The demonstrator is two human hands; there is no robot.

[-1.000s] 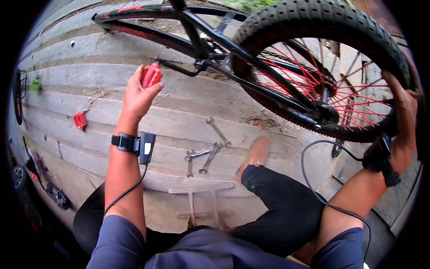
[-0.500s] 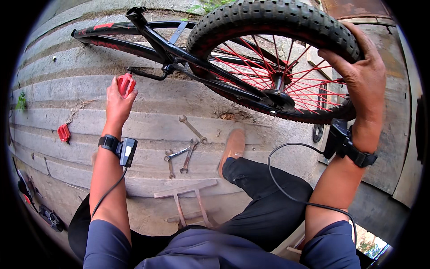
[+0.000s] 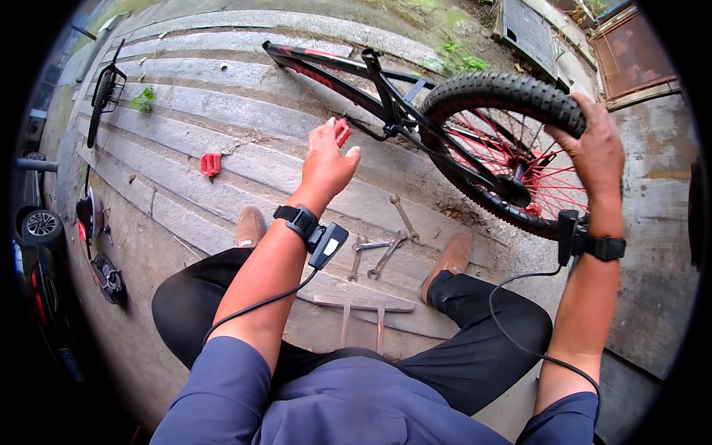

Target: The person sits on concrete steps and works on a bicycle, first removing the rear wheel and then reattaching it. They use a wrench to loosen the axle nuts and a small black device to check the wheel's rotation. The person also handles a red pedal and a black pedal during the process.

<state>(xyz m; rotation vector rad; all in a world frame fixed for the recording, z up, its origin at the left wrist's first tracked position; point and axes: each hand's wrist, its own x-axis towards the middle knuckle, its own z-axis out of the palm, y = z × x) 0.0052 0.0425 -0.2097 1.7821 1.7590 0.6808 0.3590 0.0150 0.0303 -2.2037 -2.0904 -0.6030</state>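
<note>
A black bicycle frame [image 3: 326, 70] with red markings lies on the stone slabs, its rear wheel toward the right. My right hand [image 3: 599, 148] grips the knobby tyre [image 3: 504, 93] at its right side, thumb on the inner edge near the red spokes [image 3: 552, 174]. At the end of the crank arm [image 3: 367, 128], my left hand [image 3: 328, 165] has its fingers around a red pedal [image 3: 342, 133], partly hidden by them; the thumb stands off to the side. A second red pedal [image 3: 211, 165] lies loose on the slabs, left of my left hand.
Several wrenches [image 3: 386, 256] lie between my feet, beside a small wooden stool [image 3: 363, 303]. A handlebar with a front wheel [image 3: 100, 96] is at the far left. Near a parked car [image 3: 44, 226] sits a dark bag-like item [image 3: 109, 278]. A metal grate [image 3: 529, 33] lies at the back.
The view has swung left, so the bicycle appears farther right and more of the left side shows. My left thumb has come away from the pedal. My right hand stays on the tyre.
</note>
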